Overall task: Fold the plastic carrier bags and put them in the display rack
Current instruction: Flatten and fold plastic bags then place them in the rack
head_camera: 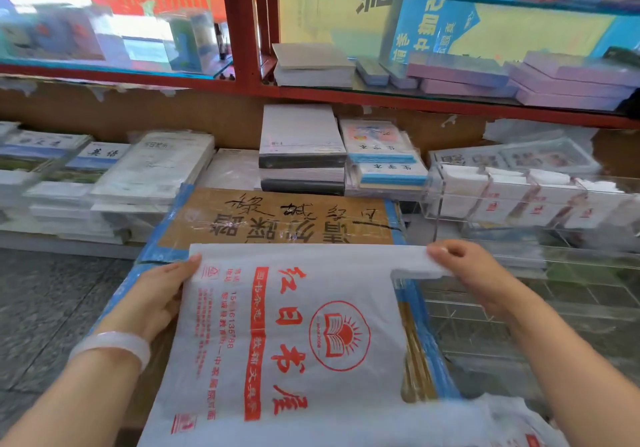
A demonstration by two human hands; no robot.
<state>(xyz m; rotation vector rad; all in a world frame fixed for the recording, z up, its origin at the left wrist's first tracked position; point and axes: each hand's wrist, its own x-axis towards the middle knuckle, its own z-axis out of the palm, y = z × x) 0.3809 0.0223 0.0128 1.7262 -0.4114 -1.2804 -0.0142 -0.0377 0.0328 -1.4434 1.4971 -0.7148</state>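
holding a white plastic carrier bag with red printed lettering (294,335) flat between our hands, we have it spread over a brown cardboard carton edged with blue tape (277,219), which serves as our worktop. our left hand (157,294) lies along the bag's left edge near its far corner, the thumb resting on top of the plastic and the fingers tucked beneath it, so the edge is pinched between them; a pale translucent bangle (114,344) circles that wrist. our right hand (474,273) is well apart from the left, at the bag's far right corner, where the thumb and curled fingers pinch the white handle loop (415,266) that juts out to the right. the bag's long axis runs from near us toward the shelving, with the handle end pointing away from us and the bottom end running out of view at the lower edge. its red lettering reads sideways, and a round red book-and-sun emblem (343,335) sits on its right half. just right of the carton stands a clear acrylic display rack (519,204), its far compartments holding folded white bags (498,187).
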